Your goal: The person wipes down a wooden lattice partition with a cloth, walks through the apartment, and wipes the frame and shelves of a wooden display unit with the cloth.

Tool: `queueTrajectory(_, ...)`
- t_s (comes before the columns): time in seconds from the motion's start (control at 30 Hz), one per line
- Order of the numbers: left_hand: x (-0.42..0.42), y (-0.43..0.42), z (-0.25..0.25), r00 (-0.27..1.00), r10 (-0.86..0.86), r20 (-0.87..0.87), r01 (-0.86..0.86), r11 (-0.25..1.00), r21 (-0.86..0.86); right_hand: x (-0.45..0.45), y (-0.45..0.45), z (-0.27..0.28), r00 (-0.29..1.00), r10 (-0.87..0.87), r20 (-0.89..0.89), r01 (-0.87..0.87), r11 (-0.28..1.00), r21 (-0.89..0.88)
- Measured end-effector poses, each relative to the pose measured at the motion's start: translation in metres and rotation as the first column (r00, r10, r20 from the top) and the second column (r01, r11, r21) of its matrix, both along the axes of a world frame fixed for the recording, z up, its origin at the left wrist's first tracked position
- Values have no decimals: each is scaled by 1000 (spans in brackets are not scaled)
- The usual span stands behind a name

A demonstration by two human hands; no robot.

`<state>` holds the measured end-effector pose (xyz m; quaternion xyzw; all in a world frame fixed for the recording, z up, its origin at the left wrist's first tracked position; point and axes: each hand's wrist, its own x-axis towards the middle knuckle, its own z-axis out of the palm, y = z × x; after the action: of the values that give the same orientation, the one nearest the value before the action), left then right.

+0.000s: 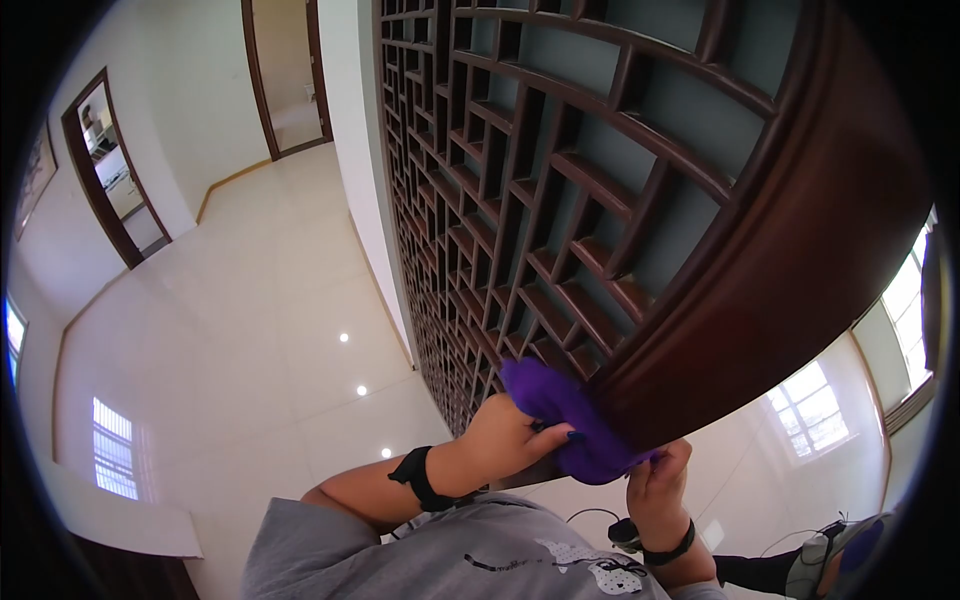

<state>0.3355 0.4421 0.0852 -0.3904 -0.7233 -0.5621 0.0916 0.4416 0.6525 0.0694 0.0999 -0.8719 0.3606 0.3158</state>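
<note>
A purple cloth [575, 425] is bunched against the lower edge of a dark brown wooden lattice panel [740, 330] with a thick, smooth frame. My left hand [515, 432] is closed on the cloth's left side, its thumb with a dark nail lying over the fabric; its other fingers are partly hidden. At the cloth's right end, just below the frame's edge, my right hand [660, 475] pinches a corner of the fabric. Both wrists wear black bands.
Beside the panel runs a white wall [355, 150]. Shiny pale floor tiles [270, 330] stretch to two doorways at the upper left. A window [905, 310] is at the right. Several items, including a dark cable and a strapped object, show at the lower right.
</note>
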Motion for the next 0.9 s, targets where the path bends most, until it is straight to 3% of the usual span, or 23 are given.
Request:
queueTrajectory(0.07, 0, -3, -4, 1000, -11, 26, 12, 1000, -21, 3, 1, -4, 998, -25, 58, 27, 999, -30)
queueTrajectory(0.17, -7, -3, -5, 989, -83, 120, 81, 996, 20, -7, 0, 10, 981, -107, -162, 137, 974, 182)
queueTrajectory(0.27, -7, -4, -12, 956, -199, 216, 179, 978, 112, -8, -6, 12, 981, -182, -67, 176, 980, -87)
queueTrajectory(0.37, 5, 4, 12, 874, -266, 406, 158, 947, 281, 3, 8, 20, 947, -169, 272, 164, 986, 40)
queueTrajectory(0.4, 7, 4, 18, 805, -284, 521, 158, 949, 273, 4, 13, 15, 939, -150, 310, 147, 989, 34)
queueTrajectory(0.5, 11, 10, 27, 857, -263, 443, 117, 937, 329, 7, 13, 22, 934, 7, 358, 71, 976, -205)
queueTrajectory(0.6, 16, 21, 57, 824, -272, 497, 122, 942, 314, 12, 23, 48, 969, -32, 245, 65, 989, -129)
queueTrajectory(0.73, 21, 32, 89, 898, -257, 356, 108, 915, 390, 6, 21, 82, 995, -80, 65, 90, 984, -152)
queueTrajectory(0.83, 16, 36, 86, 912, -244, 330, 131, 935, 328, 3, 29, 87, 995, -89, 51, 94, 990, -106)
queueTrajectory(0.9, 20, 40, 87, 886, -286, 364, 127, 906, 404, 5, 33, 76, 990, -62, 129, 82, 985, -151)
